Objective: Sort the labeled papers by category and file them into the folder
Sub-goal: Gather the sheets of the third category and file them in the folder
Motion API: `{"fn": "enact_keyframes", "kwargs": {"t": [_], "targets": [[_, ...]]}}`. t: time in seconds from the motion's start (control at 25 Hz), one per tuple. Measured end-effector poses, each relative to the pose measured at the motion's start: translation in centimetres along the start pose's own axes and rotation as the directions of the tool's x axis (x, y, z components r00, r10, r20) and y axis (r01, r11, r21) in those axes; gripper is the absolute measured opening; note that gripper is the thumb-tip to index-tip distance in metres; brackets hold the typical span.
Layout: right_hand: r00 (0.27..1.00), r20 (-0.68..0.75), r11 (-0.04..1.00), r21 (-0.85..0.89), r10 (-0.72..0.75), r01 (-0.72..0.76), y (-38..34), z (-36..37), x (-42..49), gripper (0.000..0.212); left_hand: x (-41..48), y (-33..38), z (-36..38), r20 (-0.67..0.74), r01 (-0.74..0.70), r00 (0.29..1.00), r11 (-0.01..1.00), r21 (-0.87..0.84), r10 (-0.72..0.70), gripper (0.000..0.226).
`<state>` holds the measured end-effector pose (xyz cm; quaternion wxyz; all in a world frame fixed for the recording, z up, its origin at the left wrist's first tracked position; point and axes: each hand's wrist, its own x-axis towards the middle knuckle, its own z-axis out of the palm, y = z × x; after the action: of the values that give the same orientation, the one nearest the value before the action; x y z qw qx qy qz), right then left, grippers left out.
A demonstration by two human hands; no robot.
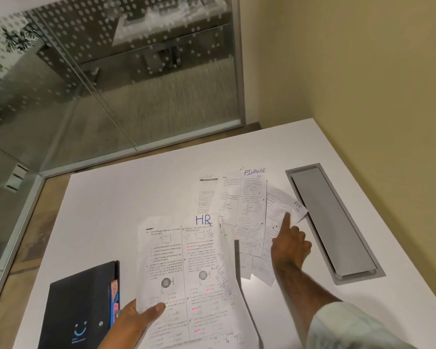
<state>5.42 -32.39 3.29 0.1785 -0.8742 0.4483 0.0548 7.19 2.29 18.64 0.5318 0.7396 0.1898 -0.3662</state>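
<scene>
My left hand [136, 321] grips the lower left corner of a printed sheet marked HR [186, 268], held up above the white table. A black folder [78, 306] with coloured tabs along its right edge lies closed to the left of that sheet. Further back lies a loose spread of papers, with a sheet marked FINANCE [247, 207] on top. My right hand [290, 245] reaches over this spread, its index finger pressed on a second sheet marked HR [286, 201] at the spread's right edge. The other fingers are curled, holding nothing.
A grey metal cable hatch [337, 222] is set into the white table [126, 197] just right of the papers. A glass partition stands beyond the far table edge, and a yellow wall runs along the right.
</scene>
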Motion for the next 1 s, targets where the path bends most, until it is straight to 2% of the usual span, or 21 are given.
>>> {"fn": "enact_keyframes", "kwargs": {"t": [0.08, 0.16, 0.2, 0.28, 0.36, 0.48, 0.56, 0.6, 0.64, 0.68, 0.72, 0.76, 0.88, 1.0], "targets": [[0.996, -0.008, 0.965, 0.248, 0.086, -0.082, 0.0, -1.6, -1.0, 0.073, -0.4, 0.1, -0.2, -0.021, -0.012, 1.0, 1.0, -0.009, 0.011, 0.038], [0.984, 0.004, 0.855, 0.493, 0.18, -0.158, 1.1, -2.5, -1.6, 0.056, -0.4, 0.0, -0.4, -0.038, -0.006, 0.999, 0.998, -0.056, 0.003, 0.032], [0.974, 0.019, 0.808, 0.555, 0.227, -0.199, 2.0, -3.2, -1.9, 0.045, 0.1, -0.5, -0.8, -0.034, 0.002, 0.999, 0.997, -0.075, -0.004, 0.033], [0.954, 0.002, 0.796, 0.551, 0.299, -0.251, 4.6, -4.4, -1.8, 0.025, -0.1, -0.4, -0.7, -0.061, -0.022, 0.998, 0.996, -0.083, 0.017, 0.029], [0.947, -0.057, 0.818, 0.522, 0.315, -0.241, 7.5, -6.5, -1.8, 0.02, 0.2, -0.9, -1.0, -0.069, -0.022, 0.997, 0.996, -0.084, 0.016, 0.028], [0.949, -0.15, 0.784, 0.607, 0.276, -0.132, 12.0, -10.8, -2.8, 0.016, 0.2, -1.4, -0.4, -0.054, -0.047, 0.998, 0.994, -0.099, 0.041, 0.029], [0.958, -0.131, 0.691, 0.718, 0.255, -0.086, 13.7, -14.1, -4.1, 0.016, 0.6, -1.8, 0.1, 0.005, -0.1, 0.995, 0.99, -0.102, 0.101, 0.05], [0.964, -0.066, 0.594, 0.798, 0.259, -0.105, 13.8, -15.5, -5.0, 0.013, 0.7, -1.9, 0.7, 0.025, -0.138, 0.99, 0.986, -0.088, 0.141, 0.065], [0.975, 0.027, 0.487, 0.863, 0.222, -0.135, 13.9, -16.2, -5.6, 0.006, 0.7, -1.9, 1.5, 0.049, -0.153, 0.986, 0.984, -0.09, 0.158, 0.069], [0.977, 0.138, 0.405, 0.894, 0.16, -0.192, 13.7, -16.6, -6.4, 0.012, 0.7, -2.0, 2.5, 0.077, -0.164, 0.982, 0.981, -0.102, 0.172, 0.055], [0.964, 0.252, 0.357, 0.895, 0.09, -0.267, 13.3, -16.9, -7.1, 0.018, 0.2, -1.6, 3.8, 0.093, -0.175, 0.979, 0.98, -0.097, 0.184, 0.036], [0.939, 0.343, 0.326, 0.887, 0.012, -0.328, 12.5, -17.0, -7.9, 0.02, -0.3, -1.4, 5.1, 0.125, -0.181, 0.974, 0.98, -0.084, 0.191, 0.027], [0.863, 0.492, 0.341, 0.836, -0.118, -0.43, 10.0, -16.7, -10.0, 0.018, -0.8, -0.9, 8.5, 0.214, -0.199, 0.954, 0.977, -0.08, 0.212, 0.03], [0.844, 0.514, 0.348, 0.827, -0.153, -0.441, 8.9, -15.2, -10.3, 0.021, -1.3, 0.1, 10.7, 0.298, -0.202, 0.925, 0.969, -0.139, 0.235, 0.036]]}}
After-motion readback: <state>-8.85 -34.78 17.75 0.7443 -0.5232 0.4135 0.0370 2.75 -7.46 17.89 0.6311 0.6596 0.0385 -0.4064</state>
